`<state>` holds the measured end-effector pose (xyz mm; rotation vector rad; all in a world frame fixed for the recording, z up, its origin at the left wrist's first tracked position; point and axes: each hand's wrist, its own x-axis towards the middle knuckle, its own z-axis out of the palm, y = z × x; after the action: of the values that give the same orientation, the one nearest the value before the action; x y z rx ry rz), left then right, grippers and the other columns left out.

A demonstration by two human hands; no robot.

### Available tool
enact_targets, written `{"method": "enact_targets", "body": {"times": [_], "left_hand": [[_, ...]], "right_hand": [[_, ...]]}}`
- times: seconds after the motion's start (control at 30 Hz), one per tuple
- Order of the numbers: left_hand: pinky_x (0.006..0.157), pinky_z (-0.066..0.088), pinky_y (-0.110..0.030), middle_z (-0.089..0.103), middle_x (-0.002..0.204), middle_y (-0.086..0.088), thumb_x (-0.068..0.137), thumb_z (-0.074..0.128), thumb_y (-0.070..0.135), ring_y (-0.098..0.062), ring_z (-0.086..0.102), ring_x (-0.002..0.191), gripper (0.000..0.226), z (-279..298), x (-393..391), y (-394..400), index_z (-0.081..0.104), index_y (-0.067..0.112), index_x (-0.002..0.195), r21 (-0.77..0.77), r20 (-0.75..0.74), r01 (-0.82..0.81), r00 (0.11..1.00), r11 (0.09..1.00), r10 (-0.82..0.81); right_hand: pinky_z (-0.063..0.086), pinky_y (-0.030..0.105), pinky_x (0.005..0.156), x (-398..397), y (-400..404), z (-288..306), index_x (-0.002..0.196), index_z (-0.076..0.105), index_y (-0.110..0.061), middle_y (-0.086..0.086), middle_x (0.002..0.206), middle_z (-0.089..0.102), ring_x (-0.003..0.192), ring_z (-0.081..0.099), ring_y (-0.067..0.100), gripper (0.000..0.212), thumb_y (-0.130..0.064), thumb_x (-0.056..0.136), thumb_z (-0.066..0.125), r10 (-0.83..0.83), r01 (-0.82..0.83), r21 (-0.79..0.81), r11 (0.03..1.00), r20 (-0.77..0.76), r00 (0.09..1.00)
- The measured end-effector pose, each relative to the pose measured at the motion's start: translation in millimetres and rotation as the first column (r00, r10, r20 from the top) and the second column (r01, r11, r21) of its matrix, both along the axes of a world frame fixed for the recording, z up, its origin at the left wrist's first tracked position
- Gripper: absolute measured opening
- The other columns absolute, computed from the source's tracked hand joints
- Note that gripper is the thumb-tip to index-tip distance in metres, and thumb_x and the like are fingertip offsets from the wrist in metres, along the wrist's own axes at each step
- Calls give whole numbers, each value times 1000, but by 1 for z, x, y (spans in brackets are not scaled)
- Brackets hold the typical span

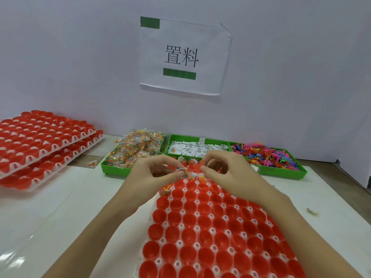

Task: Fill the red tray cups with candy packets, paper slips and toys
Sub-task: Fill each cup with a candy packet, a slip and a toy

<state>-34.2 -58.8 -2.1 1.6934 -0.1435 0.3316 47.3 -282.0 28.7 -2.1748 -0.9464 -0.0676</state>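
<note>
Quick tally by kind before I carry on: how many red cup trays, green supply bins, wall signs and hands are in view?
Red plastic cup trays: 3, one under the hands and a stack of two at the left
Green plastic supply bins: 3, candy packets, paper slips, coloured toys
White paper wall sign: 1
Hands: 2, left hand, right hand
Total: 9

A white paper sign (184,56) hangs on the pale wall (80,57) above the desk's far edge, printed with two large black characters and bearing two green tape strips, one at its top left corner and one below the characters. Its right edge curls away from the wall. A glossy white sheet (50,217) covers the desk's near left part.
</note>
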Motion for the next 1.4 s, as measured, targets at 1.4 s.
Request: {"method": "enact_targets", "body": {"times": [1.4], "left_hand": [[82, 33, -11, 71, 95, 19, 81, 86, 30, -10, 44, 97, 6, -19, 11, 13, 83, 27, 85, 756, 151, -151, 987, 637, 54]], "right_hand": [[60, 26, 72, -9, 53, -31, 86, 75, -19, -4, 77, 74, 71, 69, 4, 11, -27, 84, 83, -62, 49, -245, 968, -45, 997]]}}
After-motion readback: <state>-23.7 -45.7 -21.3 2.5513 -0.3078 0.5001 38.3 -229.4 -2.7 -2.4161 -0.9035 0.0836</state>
